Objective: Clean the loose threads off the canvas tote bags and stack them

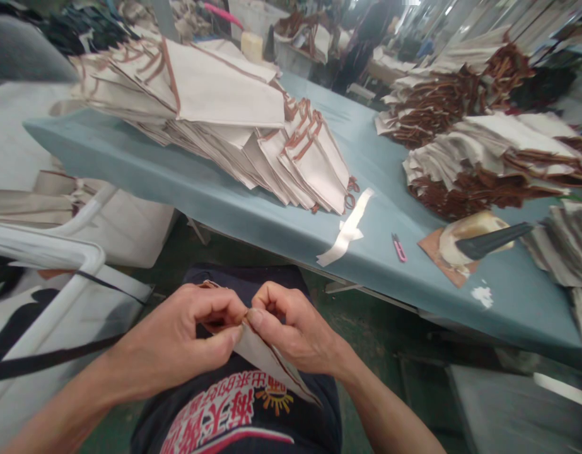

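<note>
Pinching the brown-trimmed top edge of a cream cloth piece (272, 366), the left hand (186, 334) and the right hand (291, 328) meet fingertip to fingertip just short of the near edge of the blue-grey table (253, 208), lower than its top and over the person's lap. Both hands are closed on the cloth between thumb and forefinger, and the rest of the piece hangs down towards the right forearm. On the table, towards its far left end, a tall stack of cream bags (215, 107) with brown handles fans out. Near the table's front edge lies a pale ribbon strip (347, 230), with pink snips (398, 247) just beside it. Further along the table to the right, a dark tool (494, 239) rests on a worn pad, and behind that sit more piles of bags (484, 164). Off the table's left end stands a white tube frame (58, 252).
</note>
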Tool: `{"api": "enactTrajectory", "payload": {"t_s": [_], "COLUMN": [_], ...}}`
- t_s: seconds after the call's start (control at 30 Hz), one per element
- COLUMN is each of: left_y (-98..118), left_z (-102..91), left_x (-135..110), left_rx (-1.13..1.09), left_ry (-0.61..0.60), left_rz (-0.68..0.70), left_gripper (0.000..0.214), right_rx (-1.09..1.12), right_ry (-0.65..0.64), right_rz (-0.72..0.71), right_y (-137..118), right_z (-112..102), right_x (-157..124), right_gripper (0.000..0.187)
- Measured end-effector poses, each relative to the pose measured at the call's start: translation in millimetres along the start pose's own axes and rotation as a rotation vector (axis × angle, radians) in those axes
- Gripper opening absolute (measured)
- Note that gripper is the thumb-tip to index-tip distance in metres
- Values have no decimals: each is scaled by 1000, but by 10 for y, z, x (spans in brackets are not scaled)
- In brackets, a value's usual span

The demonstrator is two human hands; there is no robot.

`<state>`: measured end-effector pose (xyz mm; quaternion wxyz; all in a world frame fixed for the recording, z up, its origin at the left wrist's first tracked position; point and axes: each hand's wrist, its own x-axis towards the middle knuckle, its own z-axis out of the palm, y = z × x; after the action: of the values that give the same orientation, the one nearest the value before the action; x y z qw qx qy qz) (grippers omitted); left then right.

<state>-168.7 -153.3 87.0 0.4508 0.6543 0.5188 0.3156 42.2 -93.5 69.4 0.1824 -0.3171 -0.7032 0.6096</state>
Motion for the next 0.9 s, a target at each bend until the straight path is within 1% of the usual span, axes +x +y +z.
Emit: {"api": "enactTrajectory", "payload": {"t_s": [0.13, 0.2, 0.27, 0.33, 0.4, 0.5, 0.63, 0.73, 0.8, 0.9], "left_y": [3, -18, -47, -77, -107, -157, -221, -229, -214, -190], "left_z": [1, 17, 31, 31, 20, 3, 12, 27, 31, 36], "left_x": [-2, -27, -51, -58, -43, -3, 19, 15, 20, 48], "left_rx": [207, 329, 441, 535, 591, 589, 555, 550, 549, 461], "left_ry": [110, 169, 201, 193, 153, 86, 15, 7, 23, 18], "left_rz": [158, 235, 310, 377, 420, 460, 492, 478, 438, 306], "left_gripper": [27, 25, 22, 24, 27, 28, 30, 30, 29, 23], "right_rx": [-3, 11, 30, 49, 51, 33, 48, 63, 67, 72], "right_ry": [10, 17, 23, 24, 28, 29, -10, -22, -10, 20], "right_rz": [17, 28, 39, 52, 60, 65, 90, 112, 110, 99], "right_y": [5, 23, 46, 66, 82, 106, 157, 201, 221, 221], "right_z": [14, 19, 27, 36, 41, 37, 29, 44, 59, 71], "right_x": [13, 5, -8, -21, -30, -43, -74, -85, -79, -60], "right_gripper": [33, 32, 33, 34, 36, 36, 38, 37, 37, 39]}}
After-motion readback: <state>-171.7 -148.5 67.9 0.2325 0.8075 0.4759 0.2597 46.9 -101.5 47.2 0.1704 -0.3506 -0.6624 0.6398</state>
